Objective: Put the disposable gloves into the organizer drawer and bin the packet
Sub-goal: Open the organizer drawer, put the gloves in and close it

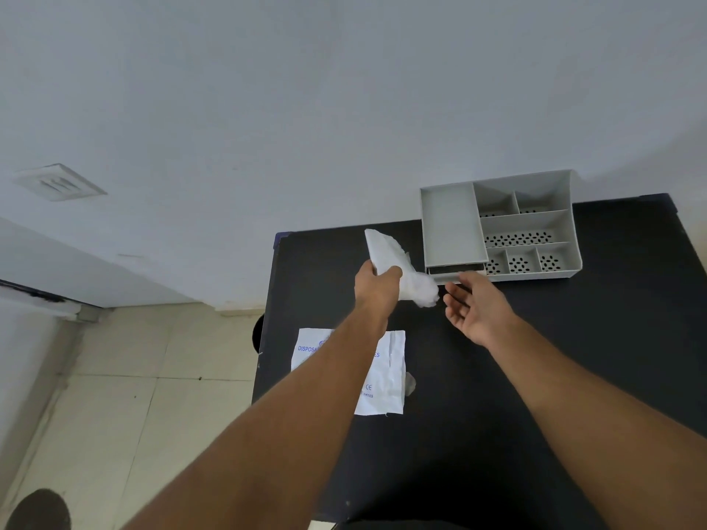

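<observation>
1. Standing as landmark: black table [574, 376], bearing every item below.
2. Organizer [501, 227] — grey, at the table's far edge; open compartments on top hold nothing that can be seen. Drawer [457, 270] under its near-left corner looks only slightly out; contents cannot be told. Judged: gloves not yet stowed.
3. Packet [386, 376] — flat white sachet with blue print, on the table's near-left part, well short of the organizer, partly crossed by the left forearm. Appears emptied; binning is left to do. No bin can be made out for certain.
4. Disposable gloves [398, 269] — white crumpled bundle held above the table, just left of the drawer front.
5. Left hand [377, 285] — fingers closed round the middle of the bundle.
6. Right hand [478, 304] — palm up, fingers spread, holding nothing; fingertips just at the drawer front, whether touching cannot be told.
</observation>
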